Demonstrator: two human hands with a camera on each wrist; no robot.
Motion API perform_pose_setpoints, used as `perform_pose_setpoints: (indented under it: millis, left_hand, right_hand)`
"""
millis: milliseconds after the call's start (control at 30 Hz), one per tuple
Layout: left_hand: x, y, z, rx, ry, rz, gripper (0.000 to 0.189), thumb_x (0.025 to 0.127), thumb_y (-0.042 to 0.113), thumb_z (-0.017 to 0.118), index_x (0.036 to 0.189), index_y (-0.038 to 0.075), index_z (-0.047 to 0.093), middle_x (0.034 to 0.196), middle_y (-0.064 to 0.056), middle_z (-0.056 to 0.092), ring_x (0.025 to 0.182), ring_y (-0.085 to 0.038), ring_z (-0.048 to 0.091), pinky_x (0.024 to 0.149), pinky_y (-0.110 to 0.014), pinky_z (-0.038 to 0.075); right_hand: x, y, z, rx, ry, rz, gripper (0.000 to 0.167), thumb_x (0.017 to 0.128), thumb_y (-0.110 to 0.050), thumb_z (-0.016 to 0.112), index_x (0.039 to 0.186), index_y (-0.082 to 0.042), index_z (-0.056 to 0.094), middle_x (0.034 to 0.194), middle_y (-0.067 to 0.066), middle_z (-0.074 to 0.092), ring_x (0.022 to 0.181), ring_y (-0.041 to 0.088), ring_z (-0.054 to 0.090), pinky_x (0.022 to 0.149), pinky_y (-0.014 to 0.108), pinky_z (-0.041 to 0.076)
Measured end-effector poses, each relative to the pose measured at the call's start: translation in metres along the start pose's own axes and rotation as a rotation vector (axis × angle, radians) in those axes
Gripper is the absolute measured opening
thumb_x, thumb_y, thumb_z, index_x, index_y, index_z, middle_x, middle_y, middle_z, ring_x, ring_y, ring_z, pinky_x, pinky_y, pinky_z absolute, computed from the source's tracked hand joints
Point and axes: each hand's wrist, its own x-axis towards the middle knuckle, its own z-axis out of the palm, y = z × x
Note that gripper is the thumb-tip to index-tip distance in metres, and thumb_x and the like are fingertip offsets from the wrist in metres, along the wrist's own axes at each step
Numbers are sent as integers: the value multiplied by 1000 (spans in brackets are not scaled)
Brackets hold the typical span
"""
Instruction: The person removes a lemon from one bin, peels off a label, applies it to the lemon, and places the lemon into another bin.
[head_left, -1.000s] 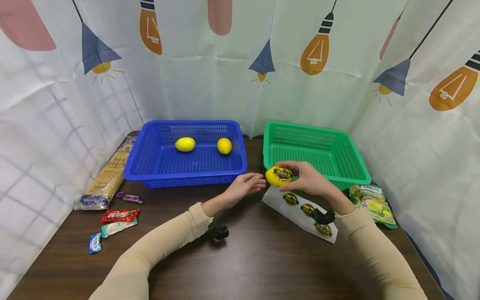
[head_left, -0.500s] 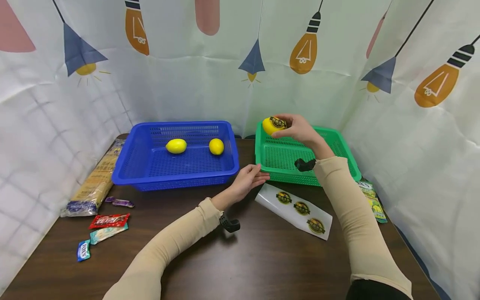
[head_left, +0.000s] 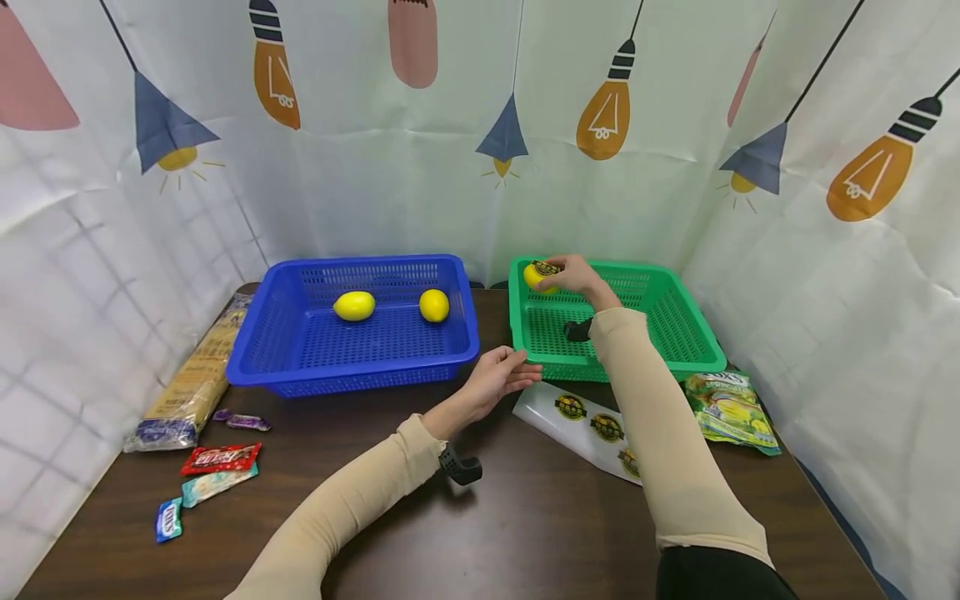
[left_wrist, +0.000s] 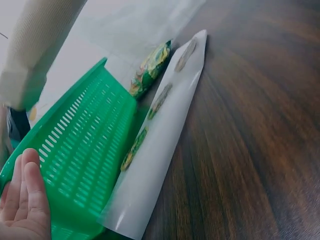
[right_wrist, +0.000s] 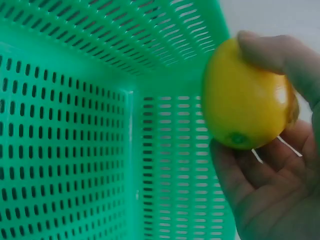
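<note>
At the far left corner of the green basket (head_left: 678,325), the right hand (head_left: 573,276) is gripping a yellow lemon (head_left: 534,277) with a dark label (head_left: 546,267). The left hand (head_left: 495,382) is touching the basket's near left corner, fingers extending straight. Just in front, a sticker sheet (head_left: 573,430) is lying on the worktop (head_left: 555,533). Two further lemons (head_left: 354,306) are resting inside the blue basket (head_left: 360,370).

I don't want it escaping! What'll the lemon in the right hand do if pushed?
Set down and pushed, the lemon would probably roll, since its sides look round. It may be slippery: its skin looks smooth and shiny.
</note>
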Motion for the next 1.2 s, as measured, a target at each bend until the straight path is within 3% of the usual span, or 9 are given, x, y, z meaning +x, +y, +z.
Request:
perform_pose_setpoints:
  millis: [133, 333, 500, 667, 933, 1067, 1200]
  left_hand:
    - [-5, 0, 2, 2, 1, -8, 16, 106, 23, 48, 99, 10, 53, 114, -14, 74, 90, -8, 73, 103, -40, 53]
    - [-10, -1, 3, 46, 12, -4, 20, 106, 24, 47, 107, 6, 54, 124, -26, 68, 87, -6, 72, 96, -34, 57]
    - [-11, -3, 3, 77, 5, 10, 24, 106, 25, 47, 112, 3, 54, 127, -29, 65, 86, -5, 72, 97, -37, 57]
    - [-11, -3, 2, 114, 3, 43, 27, 106, 26, 46, 115, 1, 55, 127, -30, 65, 89, -6, 72, 101, -43, 54]
    - [-12, -4, 0, 203, 22, 95, 29, 108, 25, 43, 115, 0, 53, 124, -30, 66, 97, -13, 73, 100, -44, 55]
    - [-10, -3, 1, 233, 17, 106, 29, 107, 26, 43, 113, -1, 54, 122, -28, 68, 101, -20, 73, 101, -46, 54]
    - [-12, -4, 0, 330, 15, 117, 34, 108, 29, 42, 112, -2, 57, 119, -25, 70, 104, -28, 73, 97, -46, 56]
  right_hand:
    - [5, 7, 10, -35, -14, 49, 74, 89, -22, 72, 152, -4, 37, 148, 21, 44, 127, 35, 47, 112, 52, 40]
    - [12, 24, 25, -125, -30, 117, 74, 89, -25, 73, 152, -7, 38, 149, 19, 46, 130, 35, 47, 112, 50, 41]
    - [12, 30, 35, -174, -24, 136, 74, 90, -26, 72, 152, -7, 38, 150, 20, 45, 134, 38, 46, 113, 53, 41]
    - [14, 27, 40, -217, 0, 116, 71, 90, -24, 73, 150, -5, 40, 147, 21, 47, 133, 40, 46, 112, 54, 41]
    - [15, 19, 45, -335, -53, 81, 67, 94, -26, 68, 151, -7, 40, 153, 19, 44, 138, 39, 43, 112, 53, 41]
    - [13, 16, 39, -394, -78, 90, 70, 94, -29, 68, 153, -7, 37, 155, 20, 41, 141, 40, 40, 114, 54, 40]
    - [8, 5, 26, -490, -144, 83, 75, 95, -34, 65, 155, -6, 30, 160, 20, 34, 146, 41, 34, 117, 55, 36]
